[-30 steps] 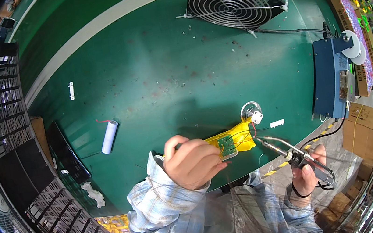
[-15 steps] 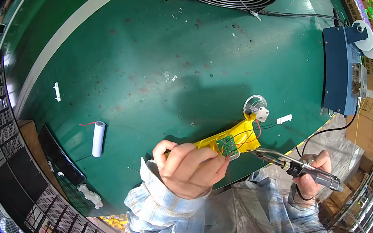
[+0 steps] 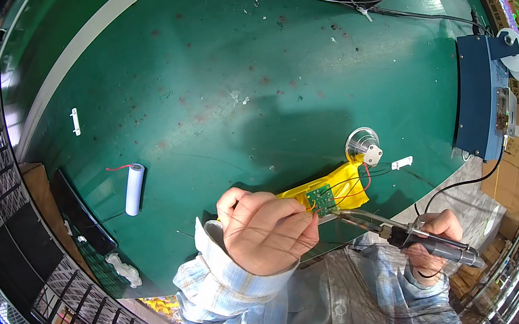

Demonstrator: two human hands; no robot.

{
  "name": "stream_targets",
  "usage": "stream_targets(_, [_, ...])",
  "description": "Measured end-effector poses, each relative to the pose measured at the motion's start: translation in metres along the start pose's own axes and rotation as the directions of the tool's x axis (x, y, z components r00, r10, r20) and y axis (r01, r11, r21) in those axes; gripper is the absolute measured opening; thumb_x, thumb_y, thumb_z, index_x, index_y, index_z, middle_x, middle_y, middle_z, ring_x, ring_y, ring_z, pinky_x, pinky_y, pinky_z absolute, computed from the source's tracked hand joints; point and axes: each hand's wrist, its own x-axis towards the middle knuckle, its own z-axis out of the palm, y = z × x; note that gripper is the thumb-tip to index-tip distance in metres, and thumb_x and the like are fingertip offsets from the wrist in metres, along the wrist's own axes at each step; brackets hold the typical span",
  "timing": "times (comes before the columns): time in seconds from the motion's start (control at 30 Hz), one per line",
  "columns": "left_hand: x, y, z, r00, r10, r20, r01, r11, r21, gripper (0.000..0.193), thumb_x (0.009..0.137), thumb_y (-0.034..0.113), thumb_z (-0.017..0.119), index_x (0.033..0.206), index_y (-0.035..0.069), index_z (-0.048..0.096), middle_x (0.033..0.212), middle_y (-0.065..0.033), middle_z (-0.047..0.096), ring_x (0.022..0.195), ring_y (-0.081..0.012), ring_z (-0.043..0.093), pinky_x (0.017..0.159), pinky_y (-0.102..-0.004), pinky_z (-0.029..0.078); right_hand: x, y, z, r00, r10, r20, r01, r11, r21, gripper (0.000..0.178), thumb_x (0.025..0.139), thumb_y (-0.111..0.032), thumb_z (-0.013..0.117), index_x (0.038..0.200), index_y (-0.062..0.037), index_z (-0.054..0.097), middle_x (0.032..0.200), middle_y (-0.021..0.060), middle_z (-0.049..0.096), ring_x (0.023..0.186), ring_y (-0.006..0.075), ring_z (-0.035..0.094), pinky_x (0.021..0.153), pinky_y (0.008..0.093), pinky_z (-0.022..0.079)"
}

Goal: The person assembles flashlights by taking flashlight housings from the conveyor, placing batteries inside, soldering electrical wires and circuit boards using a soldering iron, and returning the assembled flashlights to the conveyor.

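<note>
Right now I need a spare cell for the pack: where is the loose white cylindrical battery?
In the head view, the white cylindrical battery lies on the green table to the person's left, beside the black tray, well clear of the left hand.

yellow pack point(image 3: 341, 185), green table point(image 3: 230, 87), plaid sleeve point(image 3: 223, 285)

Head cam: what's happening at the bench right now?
A person is soldering. The left hand pinches a yellow-wrapped pack with a small green circuit board at the green table's near edge. The right hand holds a soldering iron, tip at the board. A white cylindrical cell lies apart to the left.
</note>
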Motion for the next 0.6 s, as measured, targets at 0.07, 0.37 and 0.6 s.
stream_targets(0.07, [-0.0002, -0.0013, 0.0001, 1.0, 0.003, 0.003, -0.003, 1.0, 0.011, 0.018, 0.053, 0.011, 0.073, 0.067, 0.017, 0.063, 0.075, 0.0064, 0.059, 0.071, -0.0151, 0.053, 0.071, -0.0335, 0.039, 0.0064, -0.0031, -0.0009, 0.983, -0.119, 0.143, 0.137, 0.982, -0.128, 0.033, 0.06, -0.011, 0.073, 0.071, -0.0039, 0.043, 0.057, 0.0105, 0.058, 0.047, 0.0148, 0.057, 0.045, 0.0235, 0.044])
stream_targets(0.37, [0.0015, -0.0032, 0.0008, 0.996, 0.069, -0.049, -0.071, 0.996, -0.045, 0.016, 0.051, 0.009, 0.071, 0.064, 0.013, 0.062, 0.071, 0.0035, 0.059, 0.068, -0.0157, 0.053, 0.064, -0.0312, 0.039, 0.0075, -0.0076, 0.0046, 0.991, 0.006, 0.134, -0.005, 1.0, -0.007, 0.032, 0.063, -0.009, 0.073, 0.071, -0.003, 0.043, 0.058, 0.0108, 0.059, 0.048, 0.0143, 0.057, 0.046, 0.0241, 0.045])
stream_targets(0.6, [0.0003, -0.0033, 0.0016, 0.998, 0.036, -0.05, -0.039, 0.997, -0.062, 0.015, 0.052, 0.009, 0.071, 0.064, 0.012, 0.063, 0.073, 0.0033, 0.059, 0.07, -0.0153, 0.053, 0.063, -0.0309, 0.04, 0.006, -0.0033, 0.0057, 0.994, 0.023, 0.111, -0.027, 0.999, 0.039, 0.032, 0.064, -0.01, 0.073, 0.072, -0.0032, 0.043, 0.057, 0.0108, 0.059, 0.048, 0.0143, 0.056, 0.045, 0.0233, 0.043])
